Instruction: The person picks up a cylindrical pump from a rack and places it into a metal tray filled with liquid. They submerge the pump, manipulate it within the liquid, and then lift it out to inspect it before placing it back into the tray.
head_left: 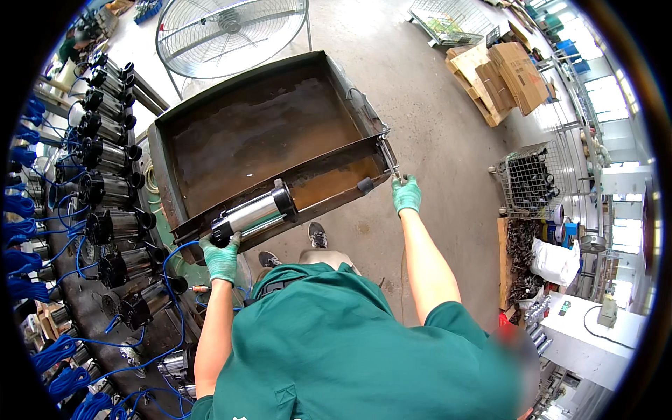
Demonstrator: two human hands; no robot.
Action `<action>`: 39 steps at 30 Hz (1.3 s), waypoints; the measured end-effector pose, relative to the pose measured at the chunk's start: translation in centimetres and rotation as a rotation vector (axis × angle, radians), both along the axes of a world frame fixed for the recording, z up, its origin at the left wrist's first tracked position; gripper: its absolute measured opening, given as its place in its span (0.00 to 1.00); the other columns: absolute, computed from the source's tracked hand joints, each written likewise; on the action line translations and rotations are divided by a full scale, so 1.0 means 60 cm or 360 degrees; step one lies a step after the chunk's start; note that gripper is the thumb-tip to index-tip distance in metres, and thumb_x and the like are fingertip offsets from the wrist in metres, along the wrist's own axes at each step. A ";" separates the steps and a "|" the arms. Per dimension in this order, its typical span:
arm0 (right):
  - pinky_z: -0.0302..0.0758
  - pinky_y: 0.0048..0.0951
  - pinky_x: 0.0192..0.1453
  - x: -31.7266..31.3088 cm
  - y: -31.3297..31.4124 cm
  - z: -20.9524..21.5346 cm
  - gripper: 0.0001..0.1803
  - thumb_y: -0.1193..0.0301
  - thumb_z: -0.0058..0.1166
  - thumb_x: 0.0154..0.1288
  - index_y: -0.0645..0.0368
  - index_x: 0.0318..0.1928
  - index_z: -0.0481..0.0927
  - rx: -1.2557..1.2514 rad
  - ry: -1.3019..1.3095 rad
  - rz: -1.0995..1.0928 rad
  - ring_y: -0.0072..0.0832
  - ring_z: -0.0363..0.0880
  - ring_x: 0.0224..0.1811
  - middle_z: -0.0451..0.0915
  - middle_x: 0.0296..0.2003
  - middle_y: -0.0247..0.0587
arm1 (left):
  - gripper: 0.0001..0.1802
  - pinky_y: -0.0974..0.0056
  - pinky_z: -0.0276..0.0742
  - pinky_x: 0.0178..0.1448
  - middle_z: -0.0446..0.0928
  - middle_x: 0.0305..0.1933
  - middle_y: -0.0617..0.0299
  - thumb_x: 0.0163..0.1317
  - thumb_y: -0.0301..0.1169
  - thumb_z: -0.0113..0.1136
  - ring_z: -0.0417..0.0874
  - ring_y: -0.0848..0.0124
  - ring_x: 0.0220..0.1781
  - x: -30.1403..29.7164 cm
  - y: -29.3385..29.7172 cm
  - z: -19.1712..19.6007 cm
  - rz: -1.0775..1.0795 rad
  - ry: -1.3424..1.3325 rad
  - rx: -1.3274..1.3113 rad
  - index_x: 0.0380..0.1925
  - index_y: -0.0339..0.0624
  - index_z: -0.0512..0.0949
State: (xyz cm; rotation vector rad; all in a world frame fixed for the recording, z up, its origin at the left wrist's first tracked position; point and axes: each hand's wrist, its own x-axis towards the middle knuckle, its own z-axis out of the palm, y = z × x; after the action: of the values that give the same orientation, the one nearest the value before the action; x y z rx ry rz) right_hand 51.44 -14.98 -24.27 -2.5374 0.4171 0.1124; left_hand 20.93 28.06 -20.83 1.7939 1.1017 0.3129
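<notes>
It was a factory workshop: 1 long row of matching metal cylinders (112, 189) — trailing blue cables (56, 352) — lined the left side, near a metal tank (166, 185) of brownish liquid (259, 143). A big caged fan (229, 22) stood behind it on grey floor (448, 175), with stacked cardboard (516, 77) and a wire-mesh bin (516, 183) of dark parts (547, 175) to the right.

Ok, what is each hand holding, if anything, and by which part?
The left hand holds the silver cylinder by its black left end. The right hand is at the near end of a metal fitting; its grip is unclear.
</notes>
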 end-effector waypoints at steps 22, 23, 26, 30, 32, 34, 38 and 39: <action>0.79 0.25 0.32 -0.065 0.139 0.100 0.12 0.71 0.53 0.79 0.60 0.56 0.82 0.1553 0.0418 0.0550 0.19 0.79 0.28 0.80 0.31 0.32 | 0.40 0.60 0.79 0.59 0.82 0.48 0.50 0.52 0.42 0.85 0.82 0.64 0.48 0.011 0.003 0.031 -0.0086 0.0192 0.0180 0.54 0.30 0.71; 0.81 0.25 0.34 -0.078 0.152 0.104 0.12 0.72 0.53 0.79 0.60 0.57 0.81 0.1558 0.0507 0.0672 0.19 0.80 0.30 0.80 0.33 0.32 | 0.40 0.61 0.79 0.58 0.82 0.48 0.51 0.52 0.42 0.85 0.82 0.64 0.48 0.011 0.003 0.035 -0.0085 0.0190 0.0184 0.53 0.30 0.71; 0.81 0.25 0.36 -0.104 0.181 0.089 0.12 0.72 0.51 0.79 0.60 0.57 0.81 0.1517 0.0713 0.0896 0.18 0.78 0.31 0.80 0.34 0.32 | 0.42 0.59 0.79 0.58 0.83 0.47 0.49 0.50 0.45 0.86 0.83 0.63 0.48 0.008 0.002 0.027 -0.0110 0.0209 0.0193 0.53 0.30 0.71; 0.79 0.26 0.37 -0.111 0.226 0.097 0.12 0.72 0.51 0.79 0.58 0.57 0.81 0.1339 0.0716 0.1090 0.18 0.77 0.32 0.80 0.35 0.30 | 0.42 0.60 0.80 0.57 0.83 0.47 0.49 0.49 0.44 0.86 0.84 0.63 0.47 -0.004 0.010 0.009 -0.0104 0.0252 0.0298 0.54 0.30 0.71; 0.78 0.25 0.38 -0.110 0.242 0.098 0.12 0.72 0.51 0.79 0.58 0.57 0.81 0.1388 0.0807 0.1086 0.17 0.76 0.32 0.80 0.35 0.30 | 0.42 0.61 0.81 0.56 0.84 0.47 0.50 0.50 0.43 0.86 0.84 0.64 0.47 -0.002 0.010 0.007 -0.0091 0.0213 0.0249 0.54 0.30 0.70; 0.77 0.26 0.40 -0.107 0.251 0.093 0.12 0.72 0.51 0.79 0.59 0.56 0.81 0.1378 0.0771 0.1116 0.18 0.75 0.33 0.81 0.36 0.31 | 0.42 0.62 0.81 0.56 0.84 0.47 0.50 0.50 0.42 0.87 0.84 0.65 0.46 0.002 0.006 0.013 -0.0073 0.0122 0.0108 0.54 0.31 0.70; 0.78 0.29 0.45 -0.087 0.249 0.087 0.11 0.73 0.51 0.77 0.59 0.55 0.81 0.1209 0.0719 0.1231 0.22 0.76 0.37 0.82 0.37 0.35 | 0.40 0.60 0.79 0.57 0.82 0.46 0.53 0.53 0.43 0.85 0.81 0.65 0.46 0.017 -0.006 0.044 -0.0105 0.0177 0.0171 0.53 0.31 0.71; 0.78 0.29 0.46 -0.088 0.242 0.090 0.12 0.74 0.50 0.76 0.60 0.55 0.81 0.1146 0.0617 0.1324 0.22 0.76 0.37 0.82 0.37 0.36 | 0.39 0.60 0.79 0.57 0.83 0.46 0.52 0.53 0.43 0.85 0.81 0.65 0.46 0.011 0.002 0.022 -0.0135 0.0256 0.0273 0.53 0.31 0.71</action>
State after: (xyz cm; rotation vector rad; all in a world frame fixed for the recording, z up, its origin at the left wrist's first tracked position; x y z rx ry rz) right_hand 46.18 -0.44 -18.88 -1.8008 -0.4929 0.8934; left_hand 21.57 28.16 -19.51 2.0410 1.1341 0.2203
